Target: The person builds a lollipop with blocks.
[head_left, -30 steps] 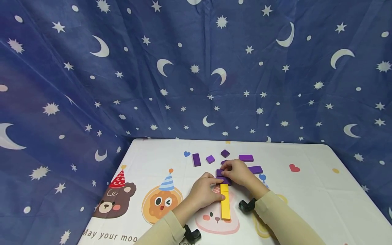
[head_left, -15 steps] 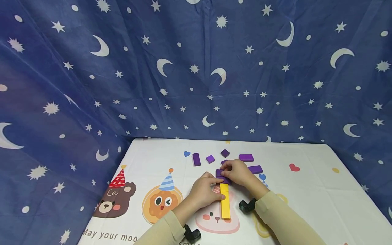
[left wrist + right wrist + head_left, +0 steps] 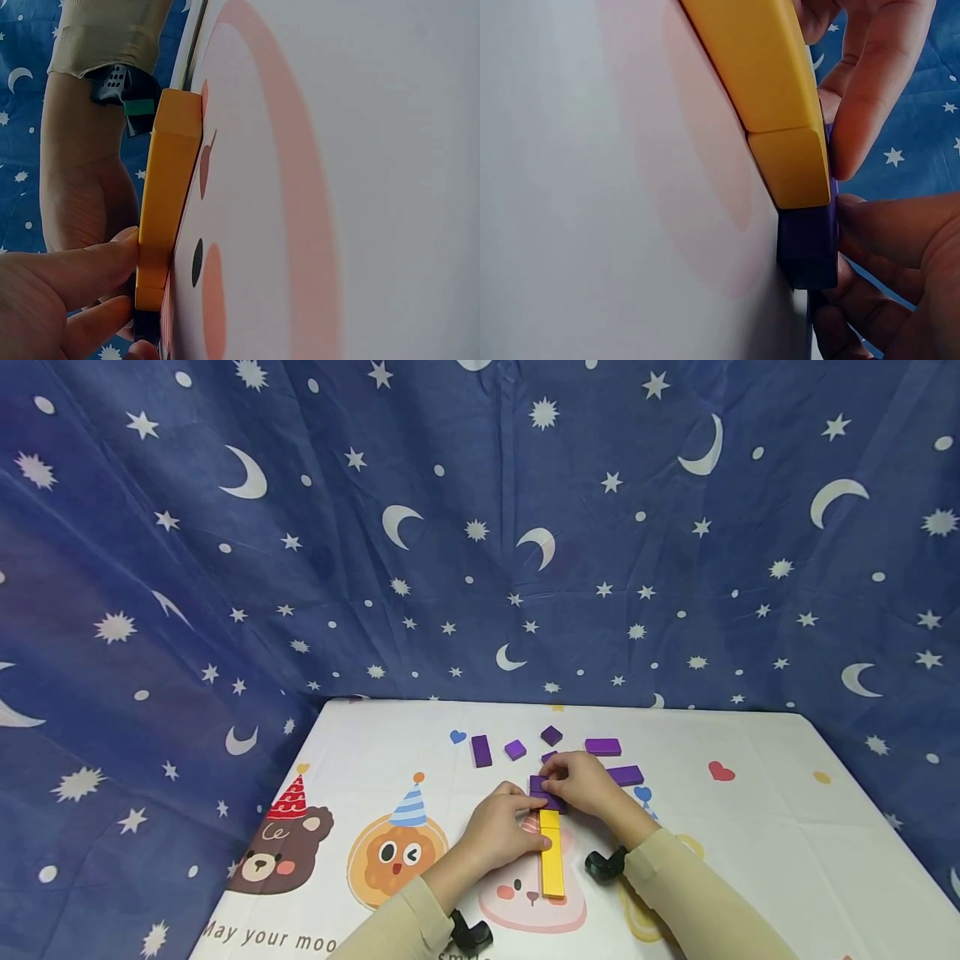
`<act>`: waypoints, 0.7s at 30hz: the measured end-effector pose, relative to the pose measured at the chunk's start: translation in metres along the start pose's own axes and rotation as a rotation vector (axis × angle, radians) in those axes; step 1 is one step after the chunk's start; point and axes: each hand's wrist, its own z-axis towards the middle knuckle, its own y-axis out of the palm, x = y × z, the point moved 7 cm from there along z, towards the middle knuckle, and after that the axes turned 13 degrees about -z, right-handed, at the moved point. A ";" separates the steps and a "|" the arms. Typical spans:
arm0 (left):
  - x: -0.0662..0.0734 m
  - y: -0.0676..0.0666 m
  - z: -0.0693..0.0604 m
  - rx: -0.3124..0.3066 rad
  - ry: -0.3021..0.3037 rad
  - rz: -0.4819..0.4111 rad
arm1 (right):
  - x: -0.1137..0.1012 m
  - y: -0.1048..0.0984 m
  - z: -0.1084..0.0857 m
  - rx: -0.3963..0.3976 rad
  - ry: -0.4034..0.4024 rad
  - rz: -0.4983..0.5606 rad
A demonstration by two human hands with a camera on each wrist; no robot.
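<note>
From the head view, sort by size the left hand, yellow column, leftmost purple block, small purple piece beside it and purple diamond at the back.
Left hand
Yellow column
Leftmost purple block
Small purple piece and purple diamond: too alike to rank

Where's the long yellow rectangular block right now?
In the head view, the long yellow rectangular block lies low, just right of centre, on the printed pink animal face, its far end against the short yellow rectangular block, the left hand touching it.

Beige sleeves [image 3: 701, 889], black wrist cameras [image 3: 471, 935]
</note>
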 end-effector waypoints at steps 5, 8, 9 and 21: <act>-0.001 0.000 0.000 0.001 -0.001 0.003 | 0.001 0.001 0.000 -0.001 -0.007 -0.001; -0.001 0.000 0.000 0.000 -0.002 0.002 | 0.000 0.001 -0.001 -0.001 -0.015 -0.002; -0.001 0.000 0.000 0.000 -0.002 0.003 | 0.000 0.001 -0.001 -0.002 -0.014 0.000; -0.001 0.000 -0.001 0.002 0.000 0.010 | 0.001 0.001 0.000 0.000 0.002 0.001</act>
